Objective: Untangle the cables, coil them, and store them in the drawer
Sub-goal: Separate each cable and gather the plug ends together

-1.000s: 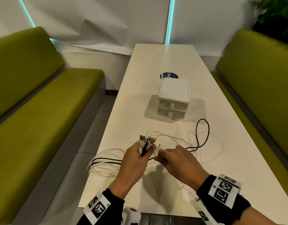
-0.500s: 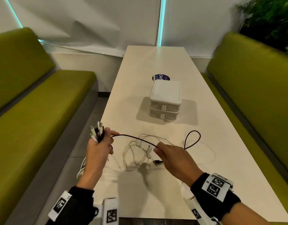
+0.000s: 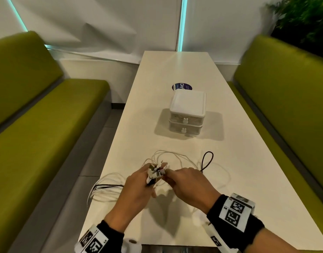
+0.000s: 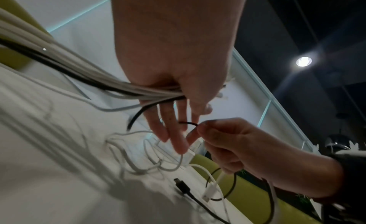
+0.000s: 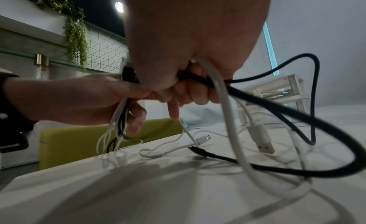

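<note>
Over the near part of the white table (image 3: 175,70), my left hand (image 3: 138,187) grips a bundle of white and black cables (image 4: 83,74), plug ends (image 3: 155,172) sticking up from the fist. Its strands (image 3: 106,187) hang off the table's left edge. My right hand (image 3: 186,181) meets the left one and pinches a thin black cable (image 4: 188,123), its fingers also curled round a thick black cable (image 5: 277,105) and a white one (image 5: 227,114). Loose white loops (image 3: 175,157) and a black loop (image 3: 207,159) lie beyond the hands. The small white two-drawer box (image 3: 187,114) stands mid-table, both drawers closed.
Green benches (image 3: 38,143) flank the table on both sides, with a floor gap on the left. A round dark sticker (image 3: 181,86) sits behind the drawer box. Loose plugs (image 5: 261,138) rest on the table under my right hand. A plant (image 3: 303,21) is at the back right.
My left hand, which had swung out left with the bundle, has come back in to meet the right hand. The black cable stretched between them has gone slack.
</note>
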The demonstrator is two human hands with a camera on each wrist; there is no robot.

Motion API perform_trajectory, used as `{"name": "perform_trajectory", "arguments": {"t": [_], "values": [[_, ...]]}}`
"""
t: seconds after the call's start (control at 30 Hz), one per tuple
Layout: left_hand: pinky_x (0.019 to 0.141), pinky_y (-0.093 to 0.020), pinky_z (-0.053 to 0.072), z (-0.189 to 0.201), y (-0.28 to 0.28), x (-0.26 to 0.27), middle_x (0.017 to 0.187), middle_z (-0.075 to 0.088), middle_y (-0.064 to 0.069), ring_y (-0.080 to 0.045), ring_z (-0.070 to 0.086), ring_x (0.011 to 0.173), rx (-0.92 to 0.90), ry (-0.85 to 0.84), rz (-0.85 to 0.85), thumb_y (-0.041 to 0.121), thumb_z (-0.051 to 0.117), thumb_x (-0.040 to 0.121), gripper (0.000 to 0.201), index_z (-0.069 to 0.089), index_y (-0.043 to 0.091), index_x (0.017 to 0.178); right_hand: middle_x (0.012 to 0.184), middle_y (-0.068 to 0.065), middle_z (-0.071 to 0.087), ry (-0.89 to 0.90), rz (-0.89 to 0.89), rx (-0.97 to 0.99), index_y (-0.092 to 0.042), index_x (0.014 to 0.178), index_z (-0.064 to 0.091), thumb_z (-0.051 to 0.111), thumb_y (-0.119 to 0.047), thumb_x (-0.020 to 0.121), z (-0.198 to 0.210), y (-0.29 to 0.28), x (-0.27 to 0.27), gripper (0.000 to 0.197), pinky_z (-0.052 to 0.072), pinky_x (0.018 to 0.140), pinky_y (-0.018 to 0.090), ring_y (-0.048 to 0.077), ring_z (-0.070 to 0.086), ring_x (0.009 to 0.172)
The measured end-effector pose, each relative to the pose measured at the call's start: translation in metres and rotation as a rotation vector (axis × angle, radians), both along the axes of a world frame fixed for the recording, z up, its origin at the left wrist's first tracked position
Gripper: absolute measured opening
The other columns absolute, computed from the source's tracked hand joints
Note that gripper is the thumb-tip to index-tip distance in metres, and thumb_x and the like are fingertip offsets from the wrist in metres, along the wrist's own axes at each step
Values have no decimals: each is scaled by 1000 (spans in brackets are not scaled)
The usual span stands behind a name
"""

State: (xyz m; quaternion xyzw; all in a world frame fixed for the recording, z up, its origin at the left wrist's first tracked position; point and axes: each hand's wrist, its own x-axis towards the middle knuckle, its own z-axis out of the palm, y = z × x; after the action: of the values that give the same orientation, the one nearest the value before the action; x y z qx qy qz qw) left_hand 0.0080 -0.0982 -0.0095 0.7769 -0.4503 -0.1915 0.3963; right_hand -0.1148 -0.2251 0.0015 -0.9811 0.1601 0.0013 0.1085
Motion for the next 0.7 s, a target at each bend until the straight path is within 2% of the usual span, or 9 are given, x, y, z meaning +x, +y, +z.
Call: {"name": "perform_trajectory", "arguments": {"t": [0.1,0.17,0.23,0.3,0.37,0.43,0.53,0.6,0.7], "values": [[73,-32,48,0,-2,1,97,60,9,-16,62,82,106,-171,26,23,54,97,9,62,27,95,97,5,69,17,16,-15,-26,118,50,29,-45,103,1,1,0,33,39,61,35,34,61,84],[73,-34,47,1,-3,4,96,59,11,-15,60,84,99,-218,21,20,56,95,16,61,30,84,97,3,69,-5,2,-6,-24,113,51,29,-46,103,1,0,0,33,41,62,36,34,62,84],[66,-27,45,6,-3,9,89,62,15,-9,60,78,32,-181,100,8,58,90,27,59,30,74,95,2,69,-25,-23,15,-22,102,46,28,-46,103,1,-1,-1,30,43,63,38,35,61,84],[63,-18,39,14,-2,17,88,62,22,-5,59,80,-86,-92,250,1,59,89,27,63,23,74,92,4,68,-28,-62,47,-25,91,34,27,-45,104,0,-5,-4,25,39,62,39,36,59,83],[66,-20,40,22,0,28,94,66,11,-12,60,85,-199,19,413,5,56,94,21,67,15,78,88,6,66,-38,-111,53,-26,87,29,26,-46,103,0,-10,-9,26,37,62,39,35,58,82],[61,-28,35,28,3,39,81,62,-9,-28,52,66,-265,125,532,18,54,98,22,68,13,83,84,5,66,-49,-156,50,-24,85,31,25,-48,103,-3,-16,-14,30,36,62,39,34,58,81],[47,-29,29,29,6,45,64,48,-1,-19,35,48,-199,114,551,30,51,99,24,69,15,96,83,5,65,-30,-176,41,-24,85,33,23,-50,102,-10,-21,-17,33,43,64,40,35,59,80],[47,-24,35,28,5,39,80,59,1,-17,48,53,-205,27,519,28,50,99,19,66,19,107,84,7,65,-19,-171,27,-23,88,39,23,-50,102,-13,-21,-17,34,40,62,39,36,59,81],[76,-32,50,29,2,25,125,63,3,-18,63,92,-237,-165,483,10,53,97,25,61,15,121,89,9,66,-7,-181,-39,-20,100,50,22,-50,102,-15,-19,-15,40,31,60,36,36,59,85]]}}
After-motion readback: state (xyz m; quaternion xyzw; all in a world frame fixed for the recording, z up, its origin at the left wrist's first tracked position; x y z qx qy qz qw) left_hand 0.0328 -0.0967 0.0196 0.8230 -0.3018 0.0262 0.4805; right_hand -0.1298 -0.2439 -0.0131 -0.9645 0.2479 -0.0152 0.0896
